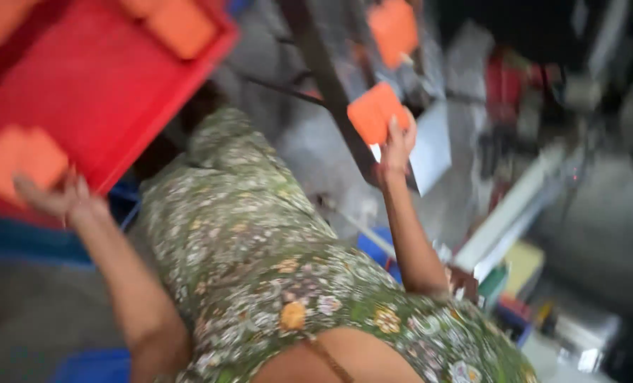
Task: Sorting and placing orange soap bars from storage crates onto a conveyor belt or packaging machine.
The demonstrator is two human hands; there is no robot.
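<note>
The view is blurred and tilted. My left hand (pixel 58 200) is at the lower left, with its fingers on an orange block (pixel 19 159) that lies in a red tray (pixel 97 92). My right hand (pixel 399 144) is raised near the top middle and pinches a flat orange square piece (pixel 373 112) by its lower edge. More orange blocks (pixel 178 25) lie at the tray's far end. Between my arms is a green floral garment (pixel 260 262).
A dark metal bar (pixel 331 85) runs diagonally behind the right hand. Another orange piece (pixel 394 30) sits farther back. A grey sheet (pixel 430 145), pale long strips (pixel 515 213) and blue crates (pixel 33 245) lie around on the floor.
</note>
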